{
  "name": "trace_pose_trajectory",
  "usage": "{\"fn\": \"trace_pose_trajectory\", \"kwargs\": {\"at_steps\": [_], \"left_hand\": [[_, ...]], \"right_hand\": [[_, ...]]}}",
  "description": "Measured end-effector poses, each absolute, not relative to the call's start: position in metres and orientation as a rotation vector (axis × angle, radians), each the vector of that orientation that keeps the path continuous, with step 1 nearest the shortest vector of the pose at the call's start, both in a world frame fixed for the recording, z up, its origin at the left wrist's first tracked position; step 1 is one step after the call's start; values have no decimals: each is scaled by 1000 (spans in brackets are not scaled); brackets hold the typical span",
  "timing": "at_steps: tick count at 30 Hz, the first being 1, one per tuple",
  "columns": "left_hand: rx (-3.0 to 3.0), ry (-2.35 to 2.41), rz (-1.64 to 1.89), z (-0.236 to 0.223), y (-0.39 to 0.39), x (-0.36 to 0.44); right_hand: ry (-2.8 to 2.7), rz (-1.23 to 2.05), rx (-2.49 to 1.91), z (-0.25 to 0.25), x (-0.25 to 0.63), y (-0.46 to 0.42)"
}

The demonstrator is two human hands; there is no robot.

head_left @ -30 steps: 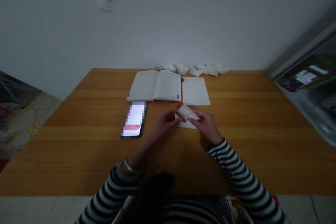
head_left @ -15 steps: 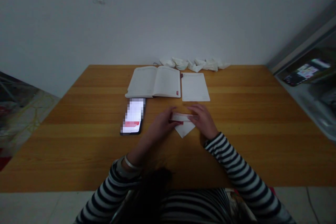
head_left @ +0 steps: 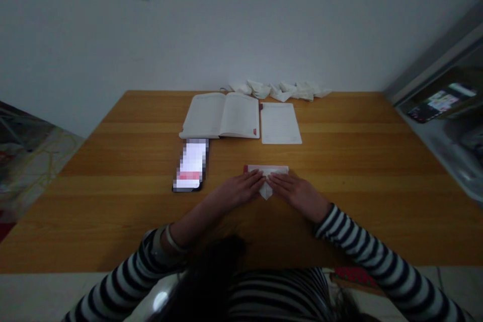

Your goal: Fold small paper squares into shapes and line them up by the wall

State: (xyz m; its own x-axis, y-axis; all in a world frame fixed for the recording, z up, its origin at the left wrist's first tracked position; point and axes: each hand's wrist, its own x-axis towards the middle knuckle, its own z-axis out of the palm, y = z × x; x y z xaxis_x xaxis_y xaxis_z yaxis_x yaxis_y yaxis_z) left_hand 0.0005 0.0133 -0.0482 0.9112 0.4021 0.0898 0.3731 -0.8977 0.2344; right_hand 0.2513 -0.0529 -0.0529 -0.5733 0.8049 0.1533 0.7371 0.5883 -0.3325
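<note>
Folded paper is pointing down mid-frame, white, red-cornered; my flat, side-by-side fingers are kinda blocking it, phone glowing left.

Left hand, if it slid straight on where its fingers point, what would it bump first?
Probably the right hand: its fingertips look just ahead, on the same folded paper.

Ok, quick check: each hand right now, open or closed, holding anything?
Left hand: open, pressed onto the folded paper, not gripping it.
Right hand: open, pressed onto the same paper.
</note>
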Motion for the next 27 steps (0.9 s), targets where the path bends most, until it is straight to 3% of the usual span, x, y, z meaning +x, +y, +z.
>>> {"fn": "trace_pose_trajectory", "kwargs": {"at_steps": [10,27], "left_hand": [[2988,624,-53,-23,4,14],[2327,1108,438,-34,30,20]], "right_hand": [[-2661,329,-1142,-54,268,-39],[-1956,436,-1404,-53,253,-11]]}}
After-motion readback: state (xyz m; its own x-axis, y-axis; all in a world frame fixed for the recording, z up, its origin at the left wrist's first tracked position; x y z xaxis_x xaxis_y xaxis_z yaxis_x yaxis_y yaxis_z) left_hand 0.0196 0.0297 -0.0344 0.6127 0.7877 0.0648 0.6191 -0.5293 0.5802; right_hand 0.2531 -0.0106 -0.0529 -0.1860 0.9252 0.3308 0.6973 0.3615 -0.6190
